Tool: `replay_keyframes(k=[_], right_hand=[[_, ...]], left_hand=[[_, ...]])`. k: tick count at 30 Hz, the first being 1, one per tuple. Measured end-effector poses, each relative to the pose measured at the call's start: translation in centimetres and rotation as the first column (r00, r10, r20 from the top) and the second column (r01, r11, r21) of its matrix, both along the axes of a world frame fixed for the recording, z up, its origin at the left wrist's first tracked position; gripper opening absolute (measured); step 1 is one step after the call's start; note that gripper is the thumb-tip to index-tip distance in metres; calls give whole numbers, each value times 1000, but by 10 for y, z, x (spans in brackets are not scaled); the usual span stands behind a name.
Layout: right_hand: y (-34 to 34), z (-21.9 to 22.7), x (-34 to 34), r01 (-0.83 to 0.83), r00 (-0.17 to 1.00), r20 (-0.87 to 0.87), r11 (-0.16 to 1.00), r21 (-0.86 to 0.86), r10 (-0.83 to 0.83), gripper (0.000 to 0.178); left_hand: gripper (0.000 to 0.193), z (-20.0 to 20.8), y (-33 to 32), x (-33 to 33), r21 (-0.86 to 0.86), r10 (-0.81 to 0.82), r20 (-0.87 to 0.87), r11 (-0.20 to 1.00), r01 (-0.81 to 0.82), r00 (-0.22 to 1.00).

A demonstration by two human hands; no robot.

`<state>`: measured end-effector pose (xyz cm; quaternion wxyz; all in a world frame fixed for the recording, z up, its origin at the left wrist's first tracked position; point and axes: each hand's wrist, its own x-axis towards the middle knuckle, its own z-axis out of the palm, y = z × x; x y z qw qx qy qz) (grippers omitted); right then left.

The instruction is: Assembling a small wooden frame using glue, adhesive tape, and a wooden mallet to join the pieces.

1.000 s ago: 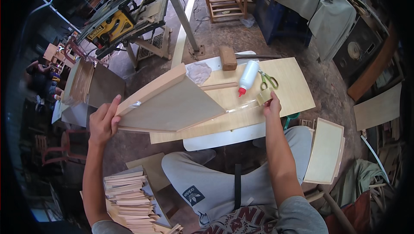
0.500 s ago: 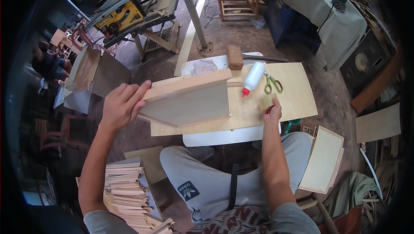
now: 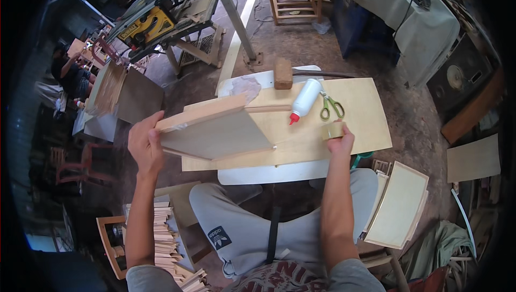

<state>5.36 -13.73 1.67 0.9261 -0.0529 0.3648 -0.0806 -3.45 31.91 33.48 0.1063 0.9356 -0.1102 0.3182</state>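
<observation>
My left hand [image 3: 146,144] grips the left end of a shallow wooden tray-like panel [image 3: 215,134], with a pale frame strip along its upper edge. The panel stands tilted on edge, its lower right corner near the plywood sheet [image 3: 355,130]. In my right hand [image 3: 343,140] is a roll of yellowish clear tape [image 3: 332,130], held over the sheet's right part. Just beyond it lie green-handled scissors [image 3: 332,107] and a white squeeze bottle [image 3: 307,98] with a red nozzle. A thin wooden strip [image 3: 269,108] shows behind the panel.
Under the plywood is a white tabletop [image 3: 269,176], with a brown block [image 3: 282,73] and a crumpled cloth [image 3: 246,87] at its far side. Wood strips [image 3: 166,238] are piled at lower left; framed panels [image 3: 400,200] lean at right. A person [image 3: 71,71] sits far left.
The left hand has shifted left and turned the panel, whose right end has swung left and tilted. The right hand has turned, showing the tape roll's side. The whole view has shifted slightly.
</observation>
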Motion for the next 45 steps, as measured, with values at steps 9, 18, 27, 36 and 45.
replay_keyframes(k=[9, 18, 27, 36, 45], right_hand=[[-201, 2, 29, 163, 987, 41, 971, -177, -159, 33], [-279, -23, 3, 60, 998, 48, 939, -339, -47, 41], [-348, -77, -2, 302, 952, 112, 937, -174, -286, 47], [-364, -138, -6, 101, 993, -28, 942, -322, -116, 35], [-360, -101, -34, -506, 763, -644, 566, -650, -58, 47]], left_hand=[[62, -11, 7, -3, 101, -32, 75, 995, 24, 997], [63, -18, -29, 25, 145, -79, 76, 987, 68, 994], [67, -21, -16, 8, 108, -21, -29, 994, 24, 999], [67, -22, -11, 11, 137, 11, -13, 990, -10, 1000], [68, -16, -27, 8, 63, -23, 35, 998, 20, 999]])
